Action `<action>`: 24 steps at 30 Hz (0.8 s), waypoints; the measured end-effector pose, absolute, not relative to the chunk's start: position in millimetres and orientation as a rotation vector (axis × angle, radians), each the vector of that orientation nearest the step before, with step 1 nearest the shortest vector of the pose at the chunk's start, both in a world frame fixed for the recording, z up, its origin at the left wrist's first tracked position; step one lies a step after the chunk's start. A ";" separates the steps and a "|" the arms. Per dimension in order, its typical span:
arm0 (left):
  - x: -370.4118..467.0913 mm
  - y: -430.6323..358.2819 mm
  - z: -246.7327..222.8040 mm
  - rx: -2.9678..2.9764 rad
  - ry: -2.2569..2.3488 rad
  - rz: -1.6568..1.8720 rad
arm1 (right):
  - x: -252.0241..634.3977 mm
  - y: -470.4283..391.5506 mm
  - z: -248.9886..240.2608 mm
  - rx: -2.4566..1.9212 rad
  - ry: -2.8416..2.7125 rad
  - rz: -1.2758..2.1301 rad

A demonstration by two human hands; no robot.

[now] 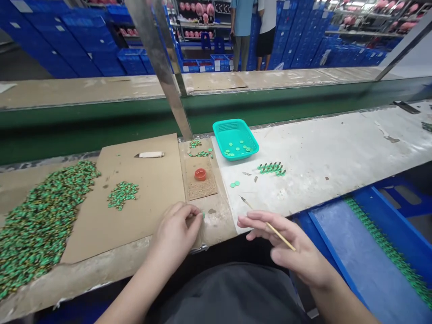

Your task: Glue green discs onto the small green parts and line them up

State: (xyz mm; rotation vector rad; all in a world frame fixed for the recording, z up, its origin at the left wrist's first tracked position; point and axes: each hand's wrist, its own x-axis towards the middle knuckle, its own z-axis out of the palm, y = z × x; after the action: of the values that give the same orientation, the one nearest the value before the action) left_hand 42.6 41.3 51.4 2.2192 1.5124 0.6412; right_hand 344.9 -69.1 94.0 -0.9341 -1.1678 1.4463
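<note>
Blue crates [297,40] stacked behind, shelves [202,22] probably metal.

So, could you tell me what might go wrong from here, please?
The brush lies loosely across the open right hand, so it could slip or smear something. The red cap sits uncovered near the left hand; a sleeve or wrist might knock it. The small green pieces standing in rows could topple if brushed.

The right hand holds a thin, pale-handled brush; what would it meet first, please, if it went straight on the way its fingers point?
Probably the bare left hand, at its fingertips by a small green piece, though this view leaves differences in height unclear.
</note>
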 end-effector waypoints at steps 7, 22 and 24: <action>21.1 28.4 38.3 2.437 1.320 0.853 | 316.8 -16.1 83.1 -1.247 -1.169 1.092; 16.1 10.7 27.1 2.710 1.028 0.834 | 276.1 80.9 71.6 -1.215 -1.284 0.851; 16.4 11.1 28.3 2.719 1.011 0.854 | 269.6 89.0 75.9 -1.210 -1.377 0.698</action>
State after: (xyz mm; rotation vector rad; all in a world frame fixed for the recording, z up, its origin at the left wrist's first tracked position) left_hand 16.4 11.1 28.3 2.7191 1.0107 0.8542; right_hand 269.6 89.0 75.9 -1.2098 -1.3771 0.6984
